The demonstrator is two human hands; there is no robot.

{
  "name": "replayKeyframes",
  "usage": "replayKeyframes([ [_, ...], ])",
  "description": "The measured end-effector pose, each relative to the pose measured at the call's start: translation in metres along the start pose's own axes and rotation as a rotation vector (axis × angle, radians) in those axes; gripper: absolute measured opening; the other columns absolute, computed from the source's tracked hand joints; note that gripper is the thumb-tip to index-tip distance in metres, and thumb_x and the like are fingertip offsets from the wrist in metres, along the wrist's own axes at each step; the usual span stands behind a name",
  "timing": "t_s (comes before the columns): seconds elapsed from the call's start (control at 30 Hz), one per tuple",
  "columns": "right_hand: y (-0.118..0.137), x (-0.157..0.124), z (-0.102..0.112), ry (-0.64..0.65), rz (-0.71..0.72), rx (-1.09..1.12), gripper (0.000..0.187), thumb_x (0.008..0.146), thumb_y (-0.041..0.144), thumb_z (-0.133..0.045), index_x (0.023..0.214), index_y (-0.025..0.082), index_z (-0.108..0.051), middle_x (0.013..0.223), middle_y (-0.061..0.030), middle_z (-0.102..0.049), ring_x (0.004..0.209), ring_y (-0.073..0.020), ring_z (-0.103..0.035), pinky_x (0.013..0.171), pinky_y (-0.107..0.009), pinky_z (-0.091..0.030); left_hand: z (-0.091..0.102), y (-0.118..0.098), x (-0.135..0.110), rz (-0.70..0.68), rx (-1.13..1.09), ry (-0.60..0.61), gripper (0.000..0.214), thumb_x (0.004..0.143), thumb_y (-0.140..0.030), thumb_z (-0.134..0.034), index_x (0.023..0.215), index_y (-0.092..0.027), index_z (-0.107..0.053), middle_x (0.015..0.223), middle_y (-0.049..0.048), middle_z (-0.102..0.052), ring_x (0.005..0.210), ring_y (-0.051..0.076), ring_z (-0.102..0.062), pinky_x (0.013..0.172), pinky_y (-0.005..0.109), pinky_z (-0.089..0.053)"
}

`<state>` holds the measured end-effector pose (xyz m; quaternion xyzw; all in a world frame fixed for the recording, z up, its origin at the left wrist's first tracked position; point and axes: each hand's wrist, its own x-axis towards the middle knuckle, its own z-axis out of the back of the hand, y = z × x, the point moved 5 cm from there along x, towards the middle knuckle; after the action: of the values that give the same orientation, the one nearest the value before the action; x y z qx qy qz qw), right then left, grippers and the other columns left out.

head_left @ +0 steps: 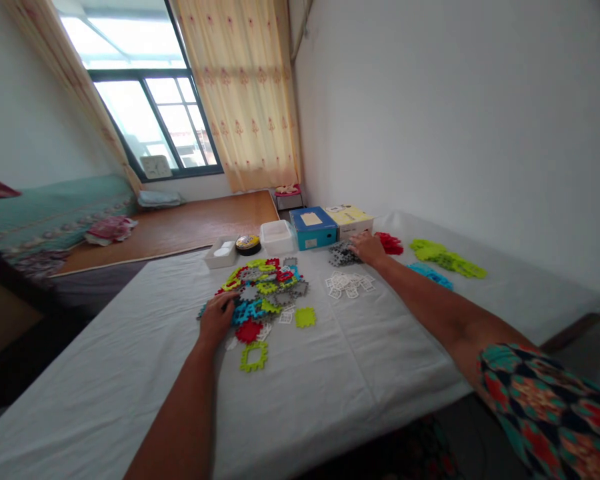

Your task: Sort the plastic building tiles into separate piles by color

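Note:
A mixed heap of interlocking plastic building pieces [265, 287] in red, lime, blue, grey and white lies on the cloth-covered table. At the heap's left edge rests my left hand [218, 316], its fingers apart and touching the pieces; no held piece shows. My right hand [367, 247] reaches out to a pile of grey pieces [344, 254], fingers stretched over its right side. What lies beneath those fingertips is hidden. Just in front of that pile is a group of white lattice pieces [350, 284]. A lime square [305, 317] and a lime frame [254, 357] lie apart, nearer me.
Red pieces [390, 244], blue pieces [431, 275] and lime pieces [447, 258] form separate piles on the right. Along the back stand a blue box [313, 228], a yellow-and-white box [350, 221], a clear plastic container [277, 237], a round tin [248, 244] and a white tray [214, 260].

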<state>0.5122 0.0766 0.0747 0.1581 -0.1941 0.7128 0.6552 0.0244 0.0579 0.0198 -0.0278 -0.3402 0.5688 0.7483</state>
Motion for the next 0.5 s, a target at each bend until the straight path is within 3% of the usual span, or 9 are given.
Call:
replayKeyframes([
  [0.1, -0.024, -0.009, 0.002, -0.034, -0.081, -0.002, 0.037, 0.095, 0.035, -0.042, 0.119, 0.02, -0.067, 0.124, -0.0125, -0.066, 0.111, -0.031, -0.051, 0.087, -0.045, -0.042, -0.002, 0.003, 0.0, -0.002, 0.002, -0.007, 0.035, 0.082, -0.032, -0.044, 0.1, -0.024, -0.073, 0.111, 0.0039, -0.073, 0.11, 0.023, -0.062, 0.102, 0.039, -0.045],
  [0.2, -0.076, -0.03, 0.009, -0.06, -0.249, -0.023, 0.035, 0.095, 0.032, -0.042, 0.112, 0.023, -0.07, 0.118, -0.0126, -0.069, 0.109, -0.0311, -0.05, 0.087, -0.046, -0.043, -0.005, 0.006, 0.002, -0.02, 0.01, -0.005, 0.038, 0.083, -0.034, -0.042, 0.102, -0.023, -0.073, 0.112, 0.0054, -0.072, 0.11, 0.024, -0.062, 0.102, 0.04, -0.045],
  [0.33, -0.15, -0.063, 0.014, 0.134, -0.469, -0.055, 0.027, 0.09, 0.029, -0.051, 0.1, 0.027, -0.075, 0.112, -0.0128, -0.07, 0.114, -0.0345, -0.047, 0.088, -0.053, -0.041, -0.007, 0.009, 0.004, -0.027, 0.032, 0.002, 0.039, 0.082, -0.035, -0.042, 0.103, -0.022, -0.072, 0.114, 0.0066, -0.072, 0.111, 0.025, -0.062, 0.102, 0.04, -0.045],
  [0.43, -0.175, -0.088, 0.016, 0.278, -0.5, -0.037, 0.022, 0.085, 0.023, -0.057, 0.091, 0.029, -0.077, 0.106, -0.0116, -0.07, 0.115, -0.0343, -0.047, 0.091, -0.056, -0.038, -0.007, 0.009, 0.005, -0.013, 0.048, -0.005, 0.038, 0.082, -0.035, -0.043, 0.102, -0.023, -0.072, 0.112, 0.0057, -0.072, 0.11, 0.024, -0.062, 0.101, 0.039, -0.046],
  [0.5, -0.179, -0.101, 0.023, 0.205, -0.485, 0.008, 0.018, 0.084, 0.024, -0.06, 0.084, 0.027, -0.078, 0.098, -0.0133, -0.069, 0.112, -0.0341, -0.05, 0.091, -0.055, -0.038, -0.006, 0.006, 0.004, -0.014, 0.05, -0.003, 0.038, 0.083, -0.035, -0.042, 0.102, -0.022, -0.072, 0.113, 0.0063, -0.072, 0.11, 0.024, -0.062, 0.101, 0.039, -0.046],
])
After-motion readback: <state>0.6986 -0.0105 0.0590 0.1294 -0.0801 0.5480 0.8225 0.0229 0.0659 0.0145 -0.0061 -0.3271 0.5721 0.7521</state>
